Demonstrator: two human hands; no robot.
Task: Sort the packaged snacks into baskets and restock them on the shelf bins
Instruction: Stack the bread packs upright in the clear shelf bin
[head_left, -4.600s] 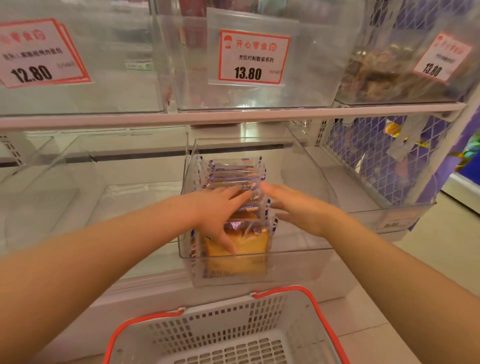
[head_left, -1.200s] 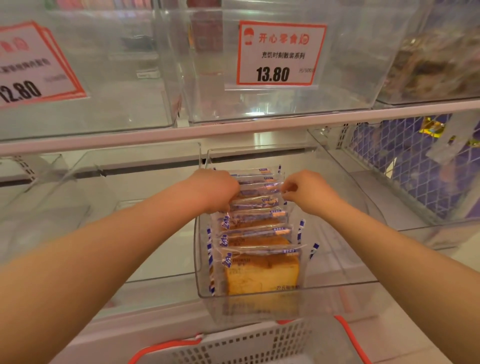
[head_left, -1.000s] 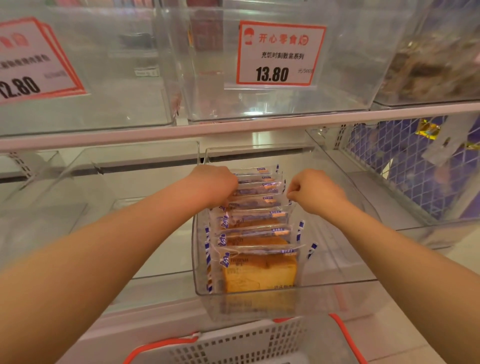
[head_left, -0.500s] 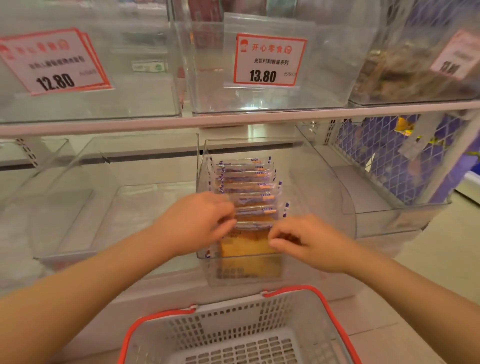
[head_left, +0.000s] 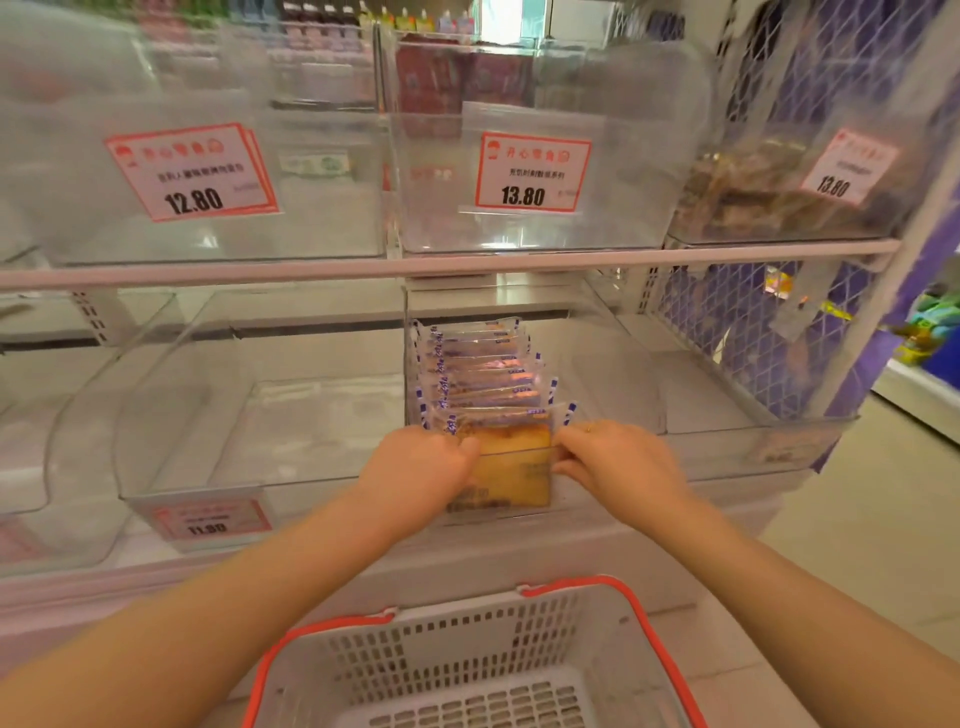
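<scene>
Pinching the front cake packet (head_left: 511, 457) with both hands (head_left: 423, 467) (head_left: 621, 462), a careless tug could topple the upright row (head_left: 480, 369) in the clear bin (head_left: 613, 374).

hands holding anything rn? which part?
Both hands are on the front snack packet in the clear bin: left hand grips its left edge, right hand pinches its right edge.
</scene>
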